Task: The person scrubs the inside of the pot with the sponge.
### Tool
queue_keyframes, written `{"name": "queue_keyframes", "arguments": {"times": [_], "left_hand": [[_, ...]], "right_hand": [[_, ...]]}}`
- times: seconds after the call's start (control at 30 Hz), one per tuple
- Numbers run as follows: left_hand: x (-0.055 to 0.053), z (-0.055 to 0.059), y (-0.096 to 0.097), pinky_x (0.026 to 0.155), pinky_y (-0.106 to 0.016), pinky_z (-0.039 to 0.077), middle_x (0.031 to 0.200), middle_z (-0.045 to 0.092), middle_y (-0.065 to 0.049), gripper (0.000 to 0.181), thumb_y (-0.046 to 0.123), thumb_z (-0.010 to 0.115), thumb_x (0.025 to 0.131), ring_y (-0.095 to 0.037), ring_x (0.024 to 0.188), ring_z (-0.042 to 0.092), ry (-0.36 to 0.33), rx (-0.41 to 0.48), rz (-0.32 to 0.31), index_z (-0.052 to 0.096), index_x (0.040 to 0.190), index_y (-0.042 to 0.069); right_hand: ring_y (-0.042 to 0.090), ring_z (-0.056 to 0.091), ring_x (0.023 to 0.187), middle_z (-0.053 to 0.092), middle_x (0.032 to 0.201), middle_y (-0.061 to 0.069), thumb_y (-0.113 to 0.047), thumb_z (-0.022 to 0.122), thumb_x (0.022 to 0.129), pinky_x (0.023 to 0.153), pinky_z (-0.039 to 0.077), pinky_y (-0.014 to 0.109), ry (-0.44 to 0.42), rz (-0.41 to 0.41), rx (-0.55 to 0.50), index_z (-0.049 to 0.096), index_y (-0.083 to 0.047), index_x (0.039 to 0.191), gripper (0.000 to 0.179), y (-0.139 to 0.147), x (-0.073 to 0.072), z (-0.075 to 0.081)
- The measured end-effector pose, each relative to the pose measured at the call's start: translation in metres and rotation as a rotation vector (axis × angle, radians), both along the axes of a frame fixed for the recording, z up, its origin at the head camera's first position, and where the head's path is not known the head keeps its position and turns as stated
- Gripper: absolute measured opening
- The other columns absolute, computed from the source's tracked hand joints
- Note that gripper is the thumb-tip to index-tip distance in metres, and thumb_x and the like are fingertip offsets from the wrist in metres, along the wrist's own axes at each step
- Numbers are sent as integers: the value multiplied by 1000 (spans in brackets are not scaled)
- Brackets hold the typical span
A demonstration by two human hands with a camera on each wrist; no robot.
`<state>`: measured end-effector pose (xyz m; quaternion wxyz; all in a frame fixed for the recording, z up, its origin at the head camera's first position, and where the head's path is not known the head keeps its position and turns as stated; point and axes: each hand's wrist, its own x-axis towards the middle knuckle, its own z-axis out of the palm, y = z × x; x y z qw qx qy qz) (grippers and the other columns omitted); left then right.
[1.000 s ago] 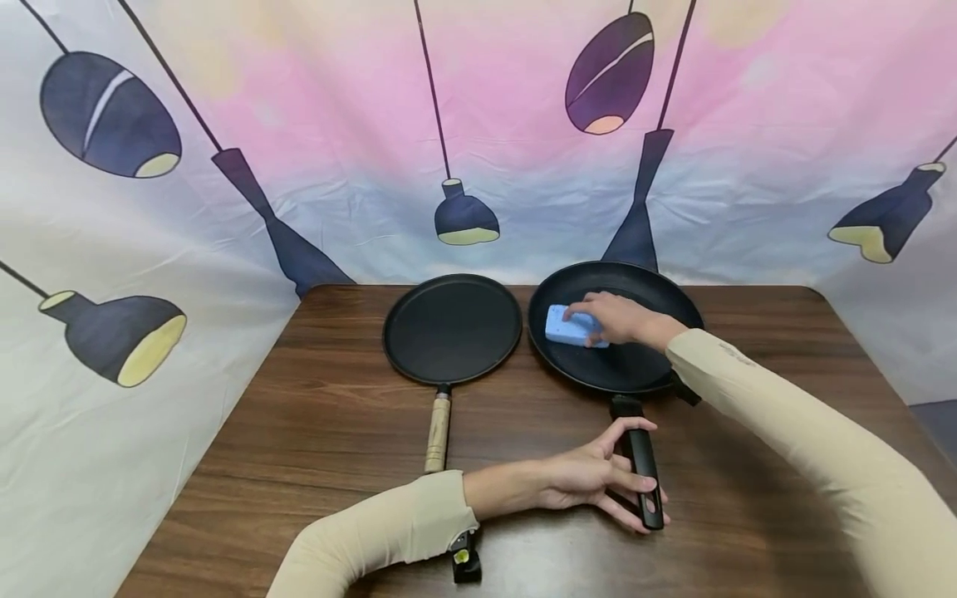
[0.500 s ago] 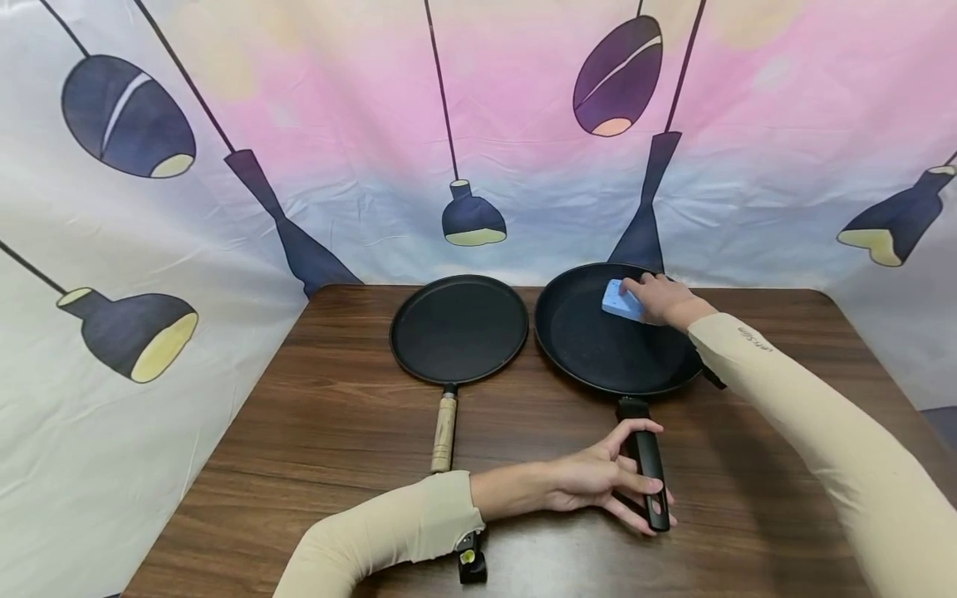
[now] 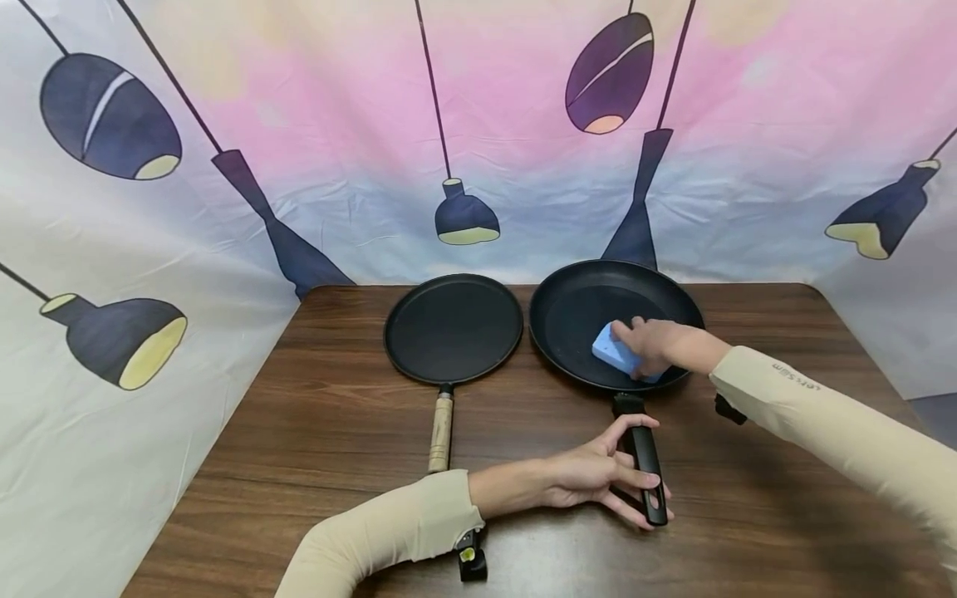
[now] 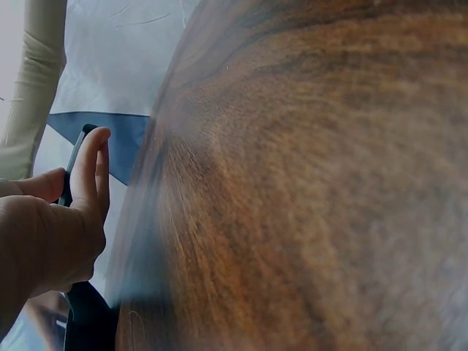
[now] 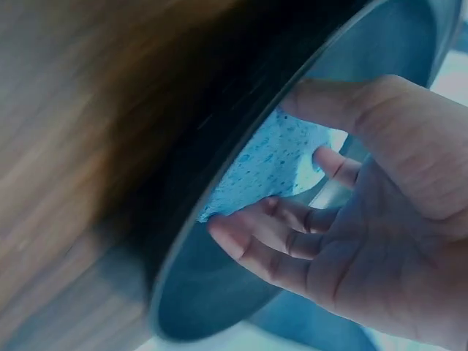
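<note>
A deep black frying pan (image 3: 568, 316) stands at the back right of the table in the head view. Inside it my right hand (image 3: 661, 345) grips a light-blue sponge (image 3: 615, 349) against the pan's near right part. The right wrist view shows thumb and fingers on either side of the sponge (image 5: 267, 168), close by the pan wall (image 5: 197, 292). My left hand (image 3: 591, 473) holds the pan's black handle (image 3: 645, 453), its fingers around it from the left. In the left wrist view the hand (image 4: 58, 227) and part of the handle (image 4: 75, 157) show at the left edge.
A flat black pan (image 3: 453, 328) with a wooden handle (image 3: 441, 432) lies just left of the frying pan. The dark wooden table (image 3: 321, 432) ends at a fabric backdrop (image 3: 374, 166) printed with lamps. My left forearm crosses the table's front.
My right hand has moved the sponge from the left part of the frying pan up to its back right, then down to the near right. The left hand keeps its hold on the handle.
</note>
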<state>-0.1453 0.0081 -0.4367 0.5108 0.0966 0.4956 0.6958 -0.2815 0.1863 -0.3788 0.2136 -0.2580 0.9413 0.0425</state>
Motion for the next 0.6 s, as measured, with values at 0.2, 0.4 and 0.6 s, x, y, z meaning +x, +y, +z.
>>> {"name": "queue_keyframes", "arguments": {"times": [0.2, 0.4, 0.6], "left_hand": [[1, 1, -2, 102, -68, 48, 119, 69, -23, 63, -3, 53, 104, -61, 127, 52, -1, 8, 4, 35, 146, 40], [1, 1, 0, 104, -69, 45, 122, 68, -26, 60, -2, 52, 104, -60, 128, 51, -14, 5, 14, 37, 142, 42], [3, 0, 4, 105, -71, 43, 111, 69, -18, 58, -2, 52, 104, -60, 127, 52, -36, -8, 29, 40, 135, 46]], "right_hand": [[36, 63, 105, 57, 123, 23, -26, 80, 91, 90, 57, 52, 41, 155, -70, 45, -15, 132, 55, -31, -2, -6], [37, 61, 110, 58, 123, 19, -28, 77, 94, 94, 55, 55, 118, 178, -120, 47, -17, 138, 55, -45, -30, -15], [45, 56, 117, 54, 130, 26, -17, 73, 97, 93, 54, 59, 254, 149, -194, 47, -13, 145, 55, -40, -65, -23]]}}
